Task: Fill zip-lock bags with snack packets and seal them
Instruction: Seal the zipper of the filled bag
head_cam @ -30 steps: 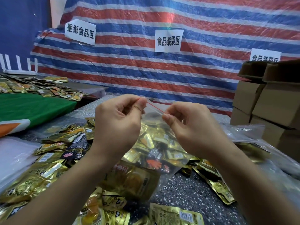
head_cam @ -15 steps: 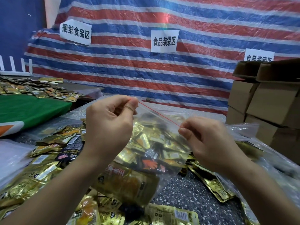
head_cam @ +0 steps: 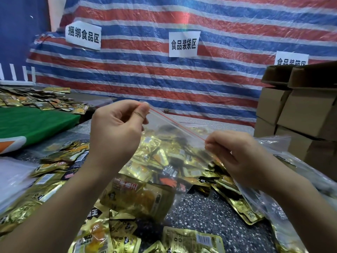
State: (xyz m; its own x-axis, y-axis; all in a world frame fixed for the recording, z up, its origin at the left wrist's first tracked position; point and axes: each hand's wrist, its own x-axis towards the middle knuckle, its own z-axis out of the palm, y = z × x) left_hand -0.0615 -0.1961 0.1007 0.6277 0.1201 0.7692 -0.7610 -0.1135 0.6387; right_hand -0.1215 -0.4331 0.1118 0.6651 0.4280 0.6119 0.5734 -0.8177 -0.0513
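Note:
A clear zip-lock bag (head_cam: pixel 164 172) hangs in front of me, holding gold snack packets (head_cam: pixel 140 196) low inside it. Its red zip strip (head_cam: pixel 175 123) runs slanted from upper left down to the right. My left hand (head_cam: pixel 116 132) pinches the strip's left end between thumb and forefinger. My right hand (head_cam: pixel 235 154) pinches the strip's right end, lower than the left. Loose gold snack packets (head_cam: pixel 45 181) lie heaped on the speckled table (head_cam: pixel 206 212) under and around the bag.
Stacked cardboard boxes (head_cam: pixel 302 114) stand at the right. Clear plastic bags (head_cam: pixel 284 203) lie beside my right forearm. A green cloth (head_cam: pixel 31 125) and more packets (head_cam: pixel 36 101) are at the left. A striped tarp (head_cam: pixel 182 73) with paper signs hangs behind.
My right hand has slid to the right and downward along the zip strip, away from my left hand. The left hand has stayed pinching the left end.

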